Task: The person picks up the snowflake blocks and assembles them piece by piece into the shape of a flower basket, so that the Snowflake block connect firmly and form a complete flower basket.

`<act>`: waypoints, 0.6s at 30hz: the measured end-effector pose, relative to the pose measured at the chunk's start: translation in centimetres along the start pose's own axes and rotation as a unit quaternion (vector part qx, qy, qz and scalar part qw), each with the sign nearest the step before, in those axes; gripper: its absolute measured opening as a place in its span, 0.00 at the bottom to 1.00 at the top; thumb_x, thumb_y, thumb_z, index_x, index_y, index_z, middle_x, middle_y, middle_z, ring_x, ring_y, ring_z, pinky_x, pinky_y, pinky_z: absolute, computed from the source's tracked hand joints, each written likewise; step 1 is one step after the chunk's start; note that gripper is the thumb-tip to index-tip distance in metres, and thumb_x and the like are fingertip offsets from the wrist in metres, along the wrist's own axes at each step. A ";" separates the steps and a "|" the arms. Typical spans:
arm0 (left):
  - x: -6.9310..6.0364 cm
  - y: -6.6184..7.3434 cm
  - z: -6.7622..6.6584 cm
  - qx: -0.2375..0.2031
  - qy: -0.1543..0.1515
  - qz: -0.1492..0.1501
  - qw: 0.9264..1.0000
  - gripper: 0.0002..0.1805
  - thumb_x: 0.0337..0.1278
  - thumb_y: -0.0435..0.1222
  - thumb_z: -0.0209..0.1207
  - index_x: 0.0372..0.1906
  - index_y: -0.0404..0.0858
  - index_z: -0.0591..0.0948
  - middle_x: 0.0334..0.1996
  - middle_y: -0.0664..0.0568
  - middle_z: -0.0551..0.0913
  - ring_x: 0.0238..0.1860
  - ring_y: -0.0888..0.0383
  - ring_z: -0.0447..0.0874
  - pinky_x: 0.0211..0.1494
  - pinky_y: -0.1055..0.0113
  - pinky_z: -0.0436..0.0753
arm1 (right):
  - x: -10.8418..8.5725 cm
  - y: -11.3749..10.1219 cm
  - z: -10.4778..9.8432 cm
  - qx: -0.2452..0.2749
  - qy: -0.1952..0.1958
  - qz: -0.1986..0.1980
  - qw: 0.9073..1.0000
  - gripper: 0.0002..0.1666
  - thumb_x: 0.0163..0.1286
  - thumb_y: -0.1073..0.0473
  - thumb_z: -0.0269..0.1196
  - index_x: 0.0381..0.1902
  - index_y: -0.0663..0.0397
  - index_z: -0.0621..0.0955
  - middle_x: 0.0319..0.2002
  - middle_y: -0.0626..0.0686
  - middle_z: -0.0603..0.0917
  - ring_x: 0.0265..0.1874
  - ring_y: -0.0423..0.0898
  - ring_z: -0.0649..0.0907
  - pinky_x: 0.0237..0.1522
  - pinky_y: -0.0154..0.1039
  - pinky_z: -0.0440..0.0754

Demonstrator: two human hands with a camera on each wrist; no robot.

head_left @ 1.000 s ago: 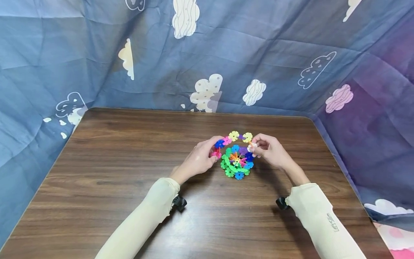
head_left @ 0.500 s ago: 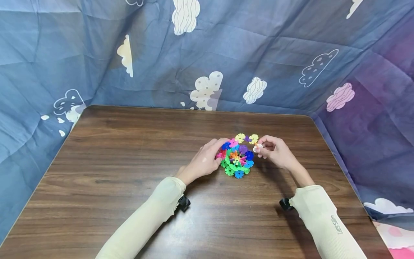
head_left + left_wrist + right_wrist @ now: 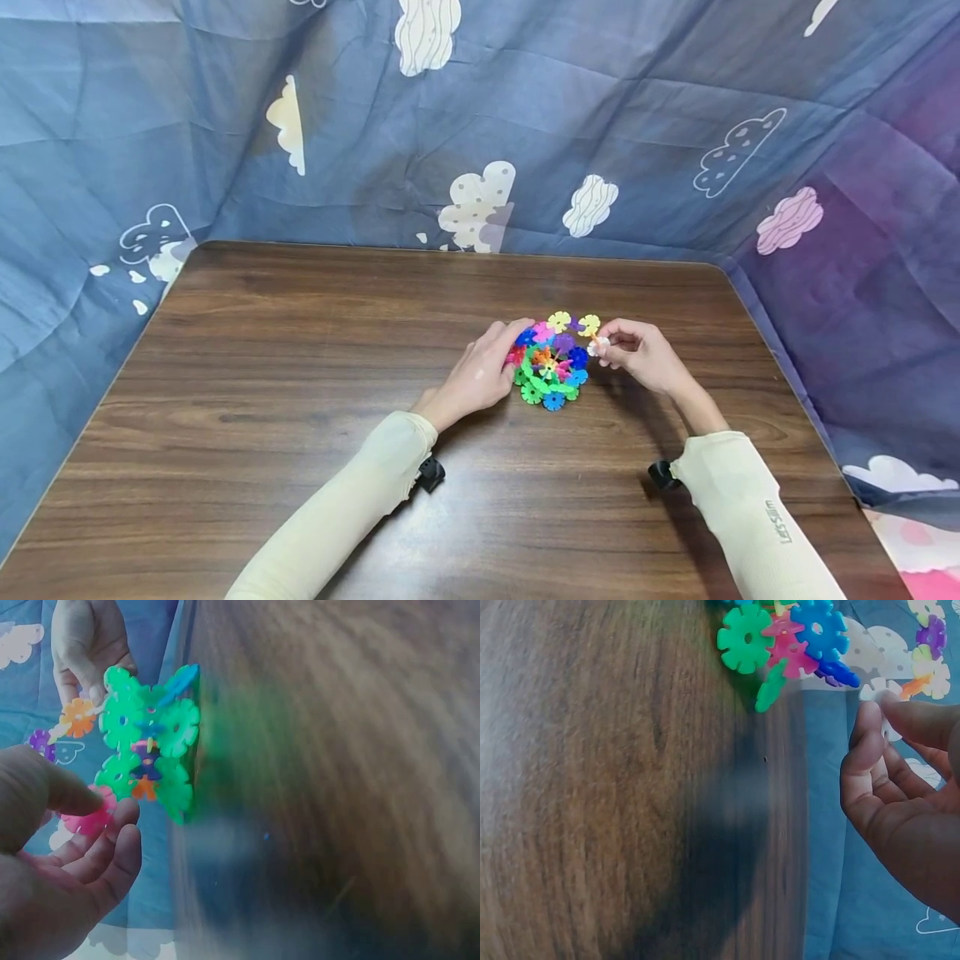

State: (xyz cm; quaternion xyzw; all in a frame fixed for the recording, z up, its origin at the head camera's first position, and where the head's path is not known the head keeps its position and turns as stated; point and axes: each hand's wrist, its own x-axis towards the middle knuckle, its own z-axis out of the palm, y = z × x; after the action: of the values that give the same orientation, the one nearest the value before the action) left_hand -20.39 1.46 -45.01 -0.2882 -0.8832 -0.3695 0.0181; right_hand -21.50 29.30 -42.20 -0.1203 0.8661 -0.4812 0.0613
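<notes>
An arched chain of plastic snowflake discs is held between both hands, its yellow disc (image 3: 558,322) near the top. My left hand (image 3: 476,372) pinches a pink disc (image 3: 91,817) at the left end between thumb and fingers. At the right end, a white disc (image 3: 880,688) is pinched by my right hand (image 3: 641,356). Under and just in front of the chain, a round structure of interlocked snowflake discs (image 3: 532,392) stands on the table, mostly green and blue outside, with orange and pink inside. Whether the chain touches this structure is unclear.
The brown wooden table (image 3: 300,350) extends around the structure. Behind it hangs a blue cloth (image 3: 360,125) with cloud prints, and a purple cloth (image 3: 885,275) is at the right. A small black camera (image 3: 431,473) sits at the left wrist.
Both hands have shifted right with the chain, and its left end now overlaps the structure's left side from above. Over the last half second they barely moved. The structure has stayed in place.
</notes>
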 end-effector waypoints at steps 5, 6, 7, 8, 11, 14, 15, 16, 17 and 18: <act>0.0 0.2 0.8 -0.034 -0.003 -0.022 0.999 0.39 0.60 0.25 0.54 0.75 0.49 0.59 0.51 0.46 0.72 0.28 0.55 0.71 0.30 0.66 0.74 | -0.2 0.2 0.2 -0.002 0.002 -0.007 1.000 0.07 0.68 0.71 0.63 0.40 0.73 0.80 0.28 0.58 0.84 0.24 0.41 0.84 0.28 0.39 0.86; 0.0 0.3 0.9 -0.044 -0.004 -0.029 0.999 0.39 0.61 0.26 0.54 0.75 0.50 0.58 0.52 0.46 0.71 0.28 0.55 0.71 0.29 0.66 0.74 | -0.3 0.3 0.2 -0.003 0.003 -0.009 1.000 0.07 0.68 0.71 0.63 0.40 0.73 0.80 0.28 0.58 0.84 0.24 0.40 0.84 0.28 0.39 0.86; 0.0 0.4 1.1 -0.051 -0.004 -0.037 0.998 0.39 0.62 0.28 0.55 0.75 0.51 0.58 0.54 0.47 0.70 0.27 0.55 0.71 0.29 0.66 0.74 | -0.3 0.3 0.2 -0.005 0.004 -0.012 1.000 0.07 0.68 0.71 0.63 0.41 0.73 0.80 0.29 0.59 0.84 0.24 0.40 0.84 0.28 0.38 0.86; 0.1 0.4 1.2 -0.056 -0.003 -0.042 0.998 0.38 0.63 0.30 0.55 0.75 0.52 0.57 0.54 0.47 0.70 0.27 0.55 0.71 0.30 0.66 0.75 | -0.4 0.3 0.3 -0.008 0.005 -0.013 1.000 0.07 0.68 0.71 0.63 0.41 0.72 0.81 0.29 0.60 0.84 0.24 0.39 0.83 0.28 0.38 0.85; 0.2 0.5 1.7 -0.059 0.010 -0.046 0.997 0.37 0.64 0.33 0.58 0.75 0.50 0.58 0.54 0.46 0.70 0.28 0.54 0.72 0.32 0.65 0.76 | -0.4 0.4 0.4 -0.017 0.014 -0.020 1.000 0.06 0.68 0.71 0.64 0.40 0.72 0.81 0.30 0.64 0.84 0.24 0.39 0.83 0.28 0.37 0.85; 0.3 0.5 2.0 -0.056 0.022 -0.047 0.997 0.35 0.63 0.32 0.59 0.72 0.48 0.59 0.51 0.45 0.71 0.30 0.54 0.73 0.32 0.64 0.76 | -0.5 0.5 0.6 -0.025 0.027 -0.026 0.999 0.06 0.67 0.72 0.64 0.40 0.72 0.82 0.31 0.67 0.84 0.24 0.40 0.84 0.29 0.37 0.86; 0.3 0.5 2.1 -0.056 0.026 -0.049 0.997 0.35 0.63 0.31 0.59 0.72 0.48 0.60 0.50 0.45 0.71 0.30 0.54 0.73 0.32 0.64 0.76 | -0.4 0.6 0.7 -0.027 0.030 -0.026 0.999 0.05 0.68 0.72 0.63 0.40 0.71 0.82 0.31 0.67 0.84 0.24 0.40 0.84 0.29 0.37 0.86; 0.3 0.4 2.2 -0.057 0.029 -0.052 0.997 0.34 0.63 0.31 0.59 0.71 0.48 0.60 0.49 0.45 0.72 0.30 0.53 0.73 0.32 0.63 0.76 | -0.4 0.6 0.8 -0.030 0.032 -0.026 0.999 0.06 0.68 0.71 0.63 0.40 0.71 0.82 0.31 0.68 0.84 0.24 0.41 0.84 0.30 0.38 0.86; 0.3 0.4 2.2 -0.058 0.030 -0.056 0.996 0.34 0.62 0.30 0.58 0.71 0.48 0.61 0.48 0.46 0.72 0.30 0.53 0.73 0.32 0.63 0.76 | -0.4 0.7 0.9 -0.031 0.034 -0.025 0.999 0.06 0.68 0.71 0.63 0.41 0.71 0.82 0.32 0.68 0.84 0.25 0.42 0.85 0.30 0.38 0.87; 0.3 0.3 2.2 -0.058 0.031 -0.058 0.996 0.34 0.62 0.30 0.58 0.71 0.49 0.61 0.48 0.46 0.72 0.31 0.54 0.73 0.32 0.63 0.76 | -0.4 0.7 1.0 -0.032 0.037 -0.022 0.999 0.06 0.69 0.70 0.63 0.41 0.71 0.82 0.31 0.68 0.84 0.25 0.43 0.85 0.30 0.39 0.87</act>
State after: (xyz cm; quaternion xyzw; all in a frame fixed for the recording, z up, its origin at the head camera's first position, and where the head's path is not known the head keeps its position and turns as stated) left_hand -20.10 3.28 -46.30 -0.2257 -0.8745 -0.4293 0.0068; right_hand -20.94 28.91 -43.34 -0.1235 0.8797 -0.4589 0.0152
